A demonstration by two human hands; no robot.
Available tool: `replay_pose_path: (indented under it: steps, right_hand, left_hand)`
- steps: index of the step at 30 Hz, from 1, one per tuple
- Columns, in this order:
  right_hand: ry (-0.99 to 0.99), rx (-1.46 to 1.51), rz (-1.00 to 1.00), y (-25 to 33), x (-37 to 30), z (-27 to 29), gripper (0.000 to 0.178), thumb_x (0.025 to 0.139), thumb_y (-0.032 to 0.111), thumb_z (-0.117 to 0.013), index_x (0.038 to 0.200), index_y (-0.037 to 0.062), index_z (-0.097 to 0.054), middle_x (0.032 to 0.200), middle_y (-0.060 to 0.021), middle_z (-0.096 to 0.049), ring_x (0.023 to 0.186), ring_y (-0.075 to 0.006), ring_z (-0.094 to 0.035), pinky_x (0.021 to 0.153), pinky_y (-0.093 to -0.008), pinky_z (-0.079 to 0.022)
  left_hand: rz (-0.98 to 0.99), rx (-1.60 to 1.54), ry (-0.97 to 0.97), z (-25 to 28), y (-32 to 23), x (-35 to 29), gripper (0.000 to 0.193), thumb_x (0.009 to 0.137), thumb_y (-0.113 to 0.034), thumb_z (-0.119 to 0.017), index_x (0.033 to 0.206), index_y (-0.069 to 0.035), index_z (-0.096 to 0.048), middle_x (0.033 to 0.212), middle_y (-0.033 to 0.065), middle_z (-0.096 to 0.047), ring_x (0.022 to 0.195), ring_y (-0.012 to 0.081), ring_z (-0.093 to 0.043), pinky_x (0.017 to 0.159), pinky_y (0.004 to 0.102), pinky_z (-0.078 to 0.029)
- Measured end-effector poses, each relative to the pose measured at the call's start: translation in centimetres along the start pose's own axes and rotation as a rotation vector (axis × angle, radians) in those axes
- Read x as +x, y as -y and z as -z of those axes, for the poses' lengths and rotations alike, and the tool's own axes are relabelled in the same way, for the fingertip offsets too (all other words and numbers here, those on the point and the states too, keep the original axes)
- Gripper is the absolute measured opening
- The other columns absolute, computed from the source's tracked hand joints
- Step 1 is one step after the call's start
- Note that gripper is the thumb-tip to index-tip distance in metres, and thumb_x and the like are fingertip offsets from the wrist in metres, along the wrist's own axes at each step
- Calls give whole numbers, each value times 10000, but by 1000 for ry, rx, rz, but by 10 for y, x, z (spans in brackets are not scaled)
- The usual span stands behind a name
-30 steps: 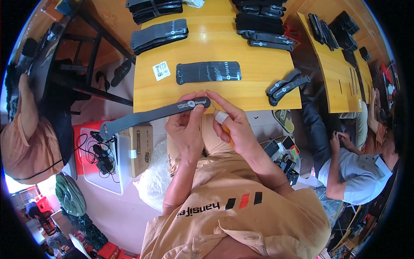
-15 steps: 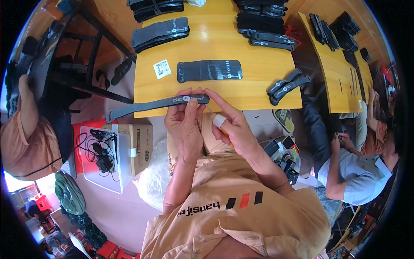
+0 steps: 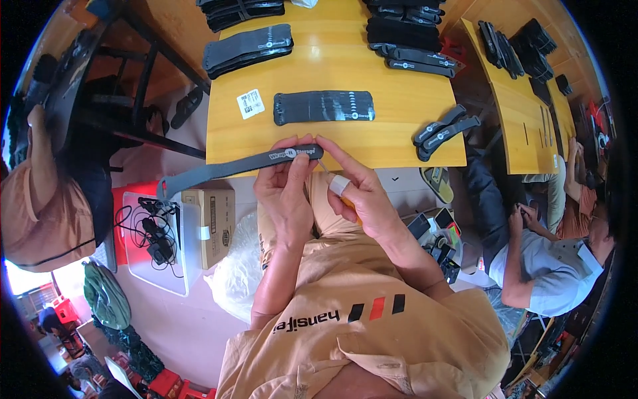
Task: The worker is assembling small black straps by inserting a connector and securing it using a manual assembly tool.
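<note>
A dark grey hook-and-loop strap (image 3: 226, 171) with pale print is pinched at its right end between the thumb and fingers of my left hand (image 3: 286, 193). Its free end, which has a slot, hangs out to the left past the table's near edge. My right hand (image 3: 362, 196), with white tape around one finger, is closed round a thin metal-shafted tool with an orange handle (image 3: 359, 218). The shaft points at the strap's right end, where my right index fingertip also touches. My fingers mostly hide the tool, so whether its tip is in the strap I cannot tell.
On the yellow table (image 3: 399, 143) lie a row of straps (image 3: 324, 108), a white label (image 3: 250, 104), a few loose straps (image 3: 444, 133) and stacks of straps (image 3: 249, 50) farther back. A bin of cables (image 3: 159, 243) stands below left. Co-workers sit at both sides.
The strap's free end has dipped and swung slightly to the left. Both hands keep nearly the same place and grip.
</note>
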State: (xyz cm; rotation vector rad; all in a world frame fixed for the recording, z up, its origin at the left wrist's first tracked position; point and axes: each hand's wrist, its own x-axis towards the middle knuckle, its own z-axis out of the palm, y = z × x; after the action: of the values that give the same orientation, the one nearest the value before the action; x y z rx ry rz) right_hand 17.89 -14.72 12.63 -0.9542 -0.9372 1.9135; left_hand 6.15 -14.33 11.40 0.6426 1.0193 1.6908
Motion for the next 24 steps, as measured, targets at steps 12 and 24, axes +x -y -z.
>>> replay_pose_path:
  steps: [12, 24]
  right_hand:
    - [33, 27, -16, 2, -2, -2, 486, 905, 112, -417, 1372, 177, -299, 513, 38, -394, 406, -22, -292, 368, -158, -227]
    - [53, 168, -70, 1, -2, -3, 465, 893, 93, -405, 1351, 147, -346, 540, 27, -405, 421, -24, -297, 386, -160, -235]
  left_hand:
    - [-86, 57, 14, 0, -1, -2, 215, 826, 42, -537, 1040, 47, -539, 1013, 129, -600, 920, 165, -580, 800, 257, -489]
    - [-298, 250, 16, 7, 13, -2, 207, 839, 51, -478, 1042, 48, -518, 1010, 159, -593, 920, 196, -588, 789, 288, -520]
